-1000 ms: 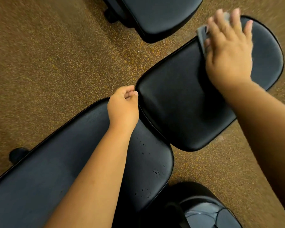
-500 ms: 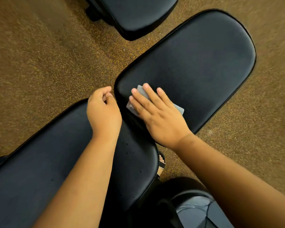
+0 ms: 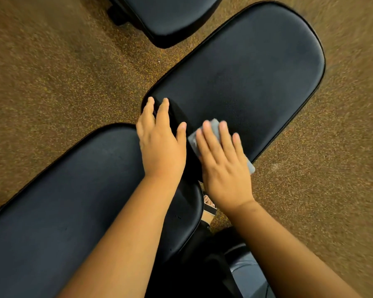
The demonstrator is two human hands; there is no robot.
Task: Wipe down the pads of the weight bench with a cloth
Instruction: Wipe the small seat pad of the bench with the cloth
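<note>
Wiping the near end of the seat pad.

Your right hand (image 3: pixel 224 166) presses flat, fingers spread, on the grey cloth (image 3: pixel 213 130) at the seat pad's (image 3: pixel 256 67) near right edge; nothing is pinched. Your left hand (image 3: pixel 162 143) rests open over the gap, fingertips on the seat pad's near corner. Likely risk: the unclamped cloth slides off that edge onto the carpet (image 3: pixel 52 72). The long back pad (image 3: pixel 63 190) looks unwiped; another bench (image 3: pixel 170 16) sits beyond.

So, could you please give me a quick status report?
Right hand flat on grey cloth, wiping black padded seat. Left hand open, bracing pad's edge. Nothing obstructing.
</note>
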